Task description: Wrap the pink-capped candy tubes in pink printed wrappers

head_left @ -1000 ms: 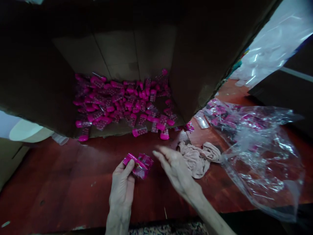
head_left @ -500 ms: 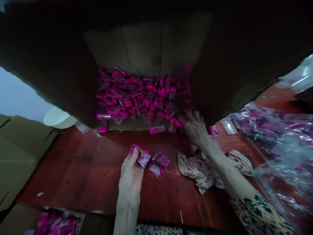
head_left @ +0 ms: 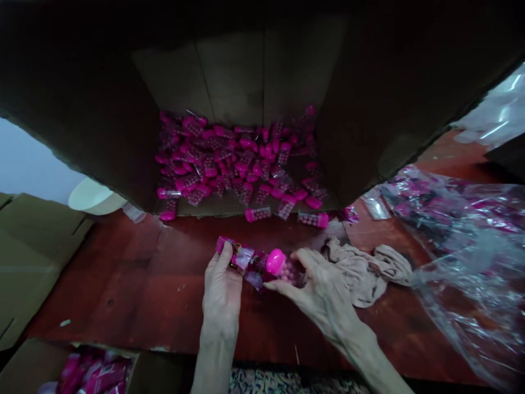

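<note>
My left hand (head_left: 222, 284) pinches a small pink printed packet (head_left: 241, 256) between thumb and fingers, over the red table. A second pink packet (head_left: 255, 277) lies against its right end, partly covered. In my right hand (head_left: 324, 284) is a clear tube of pink balls (head_left: 289, 271), its bright pink cap (head_left: 275, 261) pointing left over the second packet. Behind both hands, many similar capped tubes (head_left: 229, 158) lie heaped inside a large cardboard box (head_left: 238, 71) tipped open toward me.
A crumpled beige cloth (head_left: 361, 273) lies right of my right hand. Clear plastic bags with pink items (head_left: 463, 230) cover the table's right side. A white bowl (head_left: 95, 197) and flattened cardboard (head_left: 36, 257) are at left; a box of pink packets (head_left: 96, 375) sits at bottom left.
My right hand has come back from the large box toward my left hand, now holding a capped tube. Another tube now lies at the box's front right edge. The cloth has shifted right.
</note>
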### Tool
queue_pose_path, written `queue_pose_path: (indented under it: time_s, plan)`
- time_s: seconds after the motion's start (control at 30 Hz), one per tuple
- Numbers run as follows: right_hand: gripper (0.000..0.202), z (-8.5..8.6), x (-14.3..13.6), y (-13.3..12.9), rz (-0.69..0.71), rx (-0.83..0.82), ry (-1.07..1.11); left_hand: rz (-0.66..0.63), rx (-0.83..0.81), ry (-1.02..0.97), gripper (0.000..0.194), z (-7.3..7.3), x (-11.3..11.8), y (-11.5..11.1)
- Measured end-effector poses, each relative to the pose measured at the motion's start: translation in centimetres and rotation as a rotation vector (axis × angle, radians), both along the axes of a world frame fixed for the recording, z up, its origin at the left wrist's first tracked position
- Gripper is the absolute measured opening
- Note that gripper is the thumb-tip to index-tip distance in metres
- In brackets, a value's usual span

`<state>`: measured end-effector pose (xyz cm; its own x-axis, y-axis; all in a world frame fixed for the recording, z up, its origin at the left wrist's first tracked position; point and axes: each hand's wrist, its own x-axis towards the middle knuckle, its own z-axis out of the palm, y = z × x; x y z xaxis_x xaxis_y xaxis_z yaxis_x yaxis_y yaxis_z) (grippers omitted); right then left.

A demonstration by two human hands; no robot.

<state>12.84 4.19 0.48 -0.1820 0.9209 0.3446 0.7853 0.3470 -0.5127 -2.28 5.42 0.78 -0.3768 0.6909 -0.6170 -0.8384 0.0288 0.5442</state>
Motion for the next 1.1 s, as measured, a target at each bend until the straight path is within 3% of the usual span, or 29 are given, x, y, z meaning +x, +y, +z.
queue_pose_path:
  time_s: [0.27,0.47,0.67,0.87,1.1]
  plan:
    - [0.035,-0.8,-1.5,-1.2,-0.118,0.107,0.026,-0.088,0.06,0.058,0.01,0.1,1.4,-0.6]
    - [0.036,-1.1,-2.0,-1.8,-0.208,0.155,-0.002,-0.08,0.101,0.211,0.017,0.0,2.4,-0.8]
    - [0.035,-1.7,-2.6,-2.3,-0.214,0.133,-0.006,-0.102,0.103,0.326,0.016,-1.1,3.1,-1.0]
    - [0.036,-2.6,-2.6,-2.4,-0.257,0.135,-0.025,-0.206,0.106,0.315,0.016,-1.7,3.4,-1.3]
    - [0.031,-2.5,-2.5,-2.7,-0.259,0.079,0.003,-0.424,0.147,0.335,0.026,-1.4,3.4,-1.9]
